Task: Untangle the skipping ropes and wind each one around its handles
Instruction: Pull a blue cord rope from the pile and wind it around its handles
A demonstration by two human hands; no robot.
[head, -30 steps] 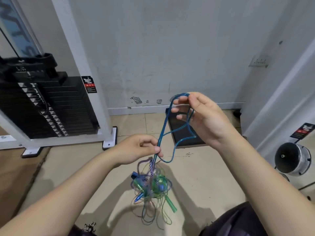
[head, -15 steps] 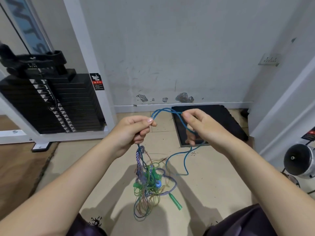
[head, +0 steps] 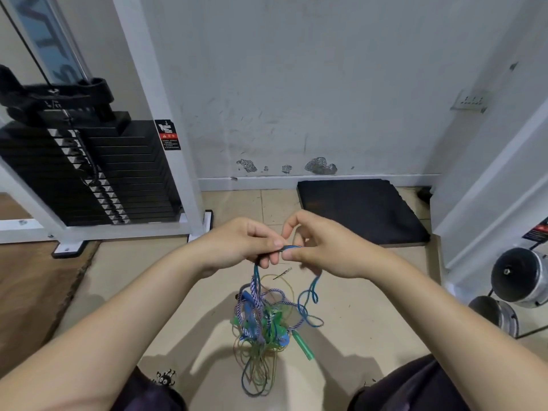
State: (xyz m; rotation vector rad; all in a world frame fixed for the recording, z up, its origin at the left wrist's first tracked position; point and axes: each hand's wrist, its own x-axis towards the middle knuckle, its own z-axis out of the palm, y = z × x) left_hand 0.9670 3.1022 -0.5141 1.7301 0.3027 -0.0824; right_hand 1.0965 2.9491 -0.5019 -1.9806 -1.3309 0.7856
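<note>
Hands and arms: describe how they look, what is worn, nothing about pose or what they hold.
The left hand and right hand are bare: no gloves, rings or watch show. Both forearms are bare up to the frame's lower corners, with no sleeve in view. No markings show on them. Below the arms, dark clothing covers the lap, with a small spider-like print near the left side.

Both hands have dropped and come together: the left hand (head: 237, 247) and right hand (head: 323, 250) now pinch the blue rope (head: 289, 247) with fingertips touching, its loop no longer spread.
</note>
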